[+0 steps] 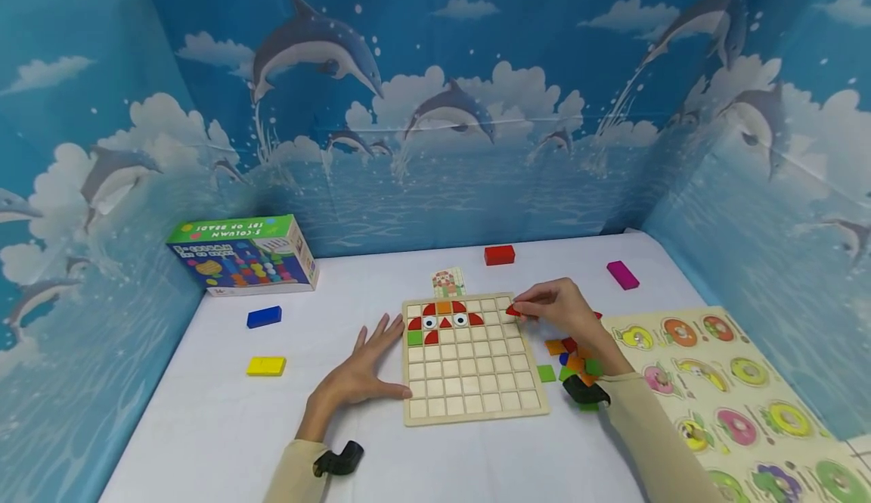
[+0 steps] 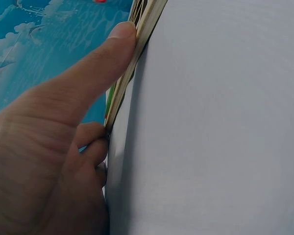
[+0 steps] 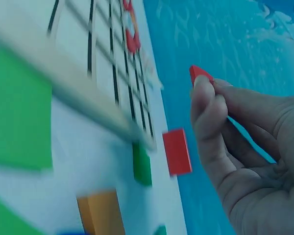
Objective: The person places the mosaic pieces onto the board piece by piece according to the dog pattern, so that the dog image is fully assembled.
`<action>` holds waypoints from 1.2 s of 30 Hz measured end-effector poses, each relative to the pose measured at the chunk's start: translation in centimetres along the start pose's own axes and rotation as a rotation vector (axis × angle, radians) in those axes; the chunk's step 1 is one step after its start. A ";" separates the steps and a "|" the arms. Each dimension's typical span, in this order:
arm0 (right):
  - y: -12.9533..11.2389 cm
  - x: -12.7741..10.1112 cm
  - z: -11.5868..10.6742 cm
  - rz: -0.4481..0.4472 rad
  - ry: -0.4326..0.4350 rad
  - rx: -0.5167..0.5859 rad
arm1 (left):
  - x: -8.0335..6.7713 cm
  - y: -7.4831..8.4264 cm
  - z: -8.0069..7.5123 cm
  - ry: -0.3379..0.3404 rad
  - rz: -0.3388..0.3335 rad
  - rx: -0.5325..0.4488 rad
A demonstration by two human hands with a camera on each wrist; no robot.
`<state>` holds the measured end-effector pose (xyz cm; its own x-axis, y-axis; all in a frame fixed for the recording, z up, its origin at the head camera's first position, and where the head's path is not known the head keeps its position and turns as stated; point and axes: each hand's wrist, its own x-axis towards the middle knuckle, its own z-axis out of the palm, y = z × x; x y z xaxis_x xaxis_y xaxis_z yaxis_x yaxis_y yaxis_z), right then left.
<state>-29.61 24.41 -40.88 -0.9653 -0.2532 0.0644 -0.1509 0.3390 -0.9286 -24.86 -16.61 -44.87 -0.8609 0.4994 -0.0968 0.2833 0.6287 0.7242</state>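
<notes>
A small red piece [image 1: 513, 311] is pinched in the fingers of the right hand [image 1: 558, 308] over the wooden grid board's [image 1: 476, 401] upper right corner. The left hand [image 1: 361, 371], fingers spread flat, steadies the board's left edge on the desk [image 1: 204, 427]. The piece is best squared to a cell before it is lowered.

A bead-set box [image 1: 245, 255] sits on the white table [image 1: 204, 427] far out beyond the left fingers, with a blue block [image 1: 264, 316] and a yellow block [image 1: 266, 366] nearer, off to their left. Beyond the right fingers lie a red block [image 1: 500, 255] and a magenta block [image 1: 622, 274]. To the right of them lies a doughnut puzzle board [image 1: 742, 405]. Dolphin-printed walls [image 1: 435, 110] enclose everything.
</notes>
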 end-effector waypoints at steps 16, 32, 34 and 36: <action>-0.4 0.8 6.2 0.009 -0.101 0.001 | -0.1 -0.1 -0.1 -0.012 -0.012 0.009; -1.3 1.7 8.8 -0.173 -0.046 -0.210 | 0.2 0.1 -0.2 -0.010 -0.005 0.002; -1.4 1.7 8.8 -0.191 -0.040 -0.220 | 0.2 0.2 -0.2 -0.009 -0.002 0.000; -1.6 1.7 8.8 -0.206 -0.041 -0.231 | 0.1 0.1 -0.2 -0.008 -0.002 0.002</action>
<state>-29.11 15.52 -42.50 -0.9009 -0.3723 0.2232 -0.3911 0.4731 -0.7895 -25.04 -16.59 -44.68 -0.8583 0.5026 -0.1034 0.2824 0.6309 0.7226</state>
